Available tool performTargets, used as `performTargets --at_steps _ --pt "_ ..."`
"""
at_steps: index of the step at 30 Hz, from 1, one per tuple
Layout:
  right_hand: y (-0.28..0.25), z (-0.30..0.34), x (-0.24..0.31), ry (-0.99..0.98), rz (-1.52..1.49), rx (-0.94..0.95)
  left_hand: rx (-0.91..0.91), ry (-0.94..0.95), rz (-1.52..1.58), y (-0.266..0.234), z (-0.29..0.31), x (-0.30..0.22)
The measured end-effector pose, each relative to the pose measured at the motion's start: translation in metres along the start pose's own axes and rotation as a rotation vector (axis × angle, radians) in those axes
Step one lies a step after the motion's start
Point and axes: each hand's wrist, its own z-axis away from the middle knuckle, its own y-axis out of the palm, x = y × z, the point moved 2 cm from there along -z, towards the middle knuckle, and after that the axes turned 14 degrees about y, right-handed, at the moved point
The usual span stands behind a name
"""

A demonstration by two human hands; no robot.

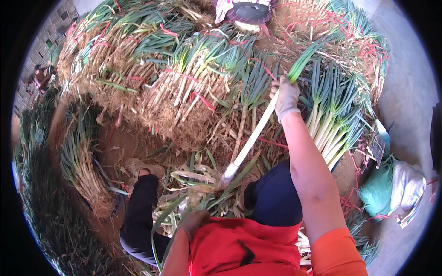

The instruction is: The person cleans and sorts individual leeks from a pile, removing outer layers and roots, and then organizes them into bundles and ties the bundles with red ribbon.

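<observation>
My gloved right hand is stretched forward, closed around a long green onion where its white stalk meets the green leaves. The stalk slants down to the left, its root end over a heap of peeled husks and leaves between my legs. Low by my lap, my gloved left hand is curled closed, slightly blurred; whatever it may hold is hidden. Long loose leaves hang beside it. Just right of my right forearm lies a pile of clean, white-stemmed green onions.
Bundles of unpeeled green onions, tied with red string, are stacked ahead. A dark green row of onions curves along the left, beside a loose bundle. Green and white sacks sit at right on grey floor. Another person is at the top.
</observation>
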Motion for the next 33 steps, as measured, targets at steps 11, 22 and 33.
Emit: performTargets --at_steps 11,22,33 --pt "0.040 0.036 -0.015 0.212 -0.059 0.156 -0.110 0.514 -0.027 0.029 -0.059 -0.103" --pt "0.064 0.067 -0.041 0.353 0.074 0.355 0.074 0.693 0.663 0.011 -0.037 -0.236" --pt "0.057 0.049 -0.066 0.469 0.192 0.120 -0.136 0.533 0.808 0.022 0.030 -0.231"
